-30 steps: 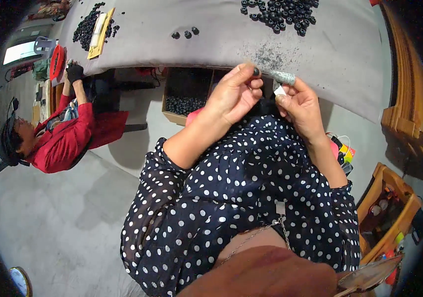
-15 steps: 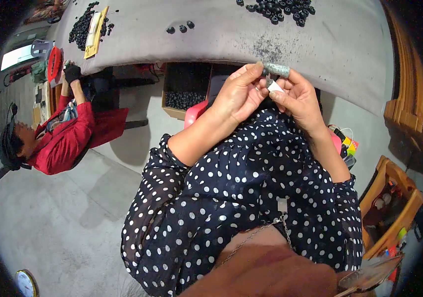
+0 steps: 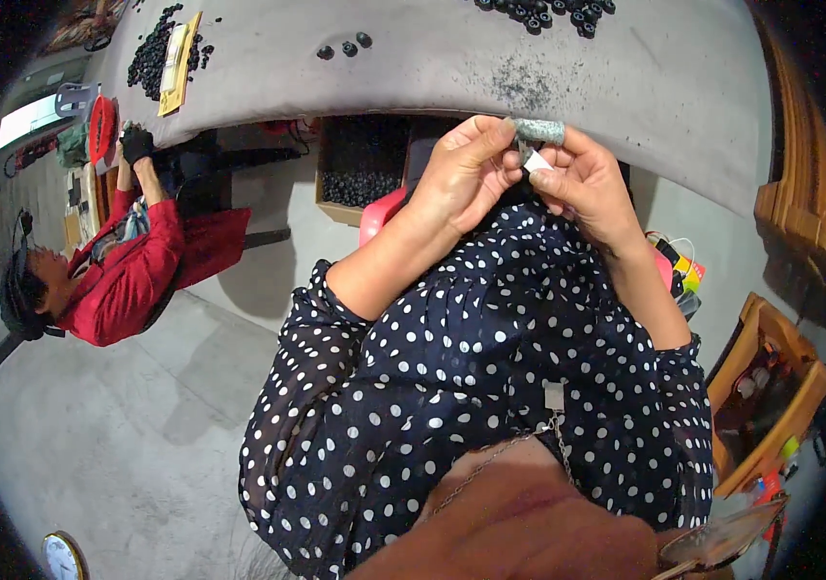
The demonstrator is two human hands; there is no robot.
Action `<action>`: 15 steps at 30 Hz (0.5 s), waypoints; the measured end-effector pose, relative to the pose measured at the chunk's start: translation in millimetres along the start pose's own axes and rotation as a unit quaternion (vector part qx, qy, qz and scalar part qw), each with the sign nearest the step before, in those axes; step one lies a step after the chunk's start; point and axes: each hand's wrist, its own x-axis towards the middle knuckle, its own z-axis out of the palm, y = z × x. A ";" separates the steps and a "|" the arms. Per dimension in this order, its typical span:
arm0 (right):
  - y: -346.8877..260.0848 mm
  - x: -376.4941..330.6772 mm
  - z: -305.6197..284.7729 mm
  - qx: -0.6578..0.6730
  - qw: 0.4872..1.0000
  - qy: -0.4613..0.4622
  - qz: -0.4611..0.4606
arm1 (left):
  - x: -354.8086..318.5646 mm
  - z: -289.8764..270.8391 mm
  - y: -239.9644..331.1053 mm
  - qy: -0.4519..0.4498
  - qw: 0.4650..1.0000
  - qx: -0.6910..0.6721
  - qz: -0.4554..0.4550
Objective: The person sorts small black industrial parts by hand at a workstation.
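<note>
- Working at the far left, a co-worker in a red top [image 3: 132, 275] leans over the tabletop [image 3: 683, 87], dark-gloved hand beside a heap of black beads [image 3: 150, 53].
- Closing in since a second ago, the person's 2 hands now meet tighter at the tabletop's near edge, so the fine handling looks under way, not finished.
- Left hand [image 3: 461, 174] curls narrow, fingertips pinched against the small piece between the hands; what it grips is too small to tell.
- Small white piece [image 3: 536, 160] sits between both hands, just off the tabletop edge; its long axis seems to run left to right, though too little shows to tell which way it points.
- Right hand [image 3: 582, 184] is closed on the white piece; a grey-green sleeve [image 3: 538, 130] covers 1 finger, pointing left.
</note>
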 end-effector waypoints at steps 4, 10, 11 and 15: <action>6.7 0.8 -4.8 -0.004 1.000 -0.007 -0.005 | -1.1 2.8 -0.4 0.015 1.000 -0.002 -0.011; 8.5 0.1 -6.0 0.022 0.999 -0.002 0.023 | -0.5 -3.4 -3.4 0.006 0.999 -0.026 -0.021; 7.7 0.7 -4.2 0.032 0.999 0.006 0.029 | -0.6 -4.1 -4.3 0.005 0.999 -0.026 -0.023; 14.9 3.7 -10.2 0.069 0.996 0.016 0.050 | 0.1 -4.3 -7.5 0.033 0.998 -0.031 -0.040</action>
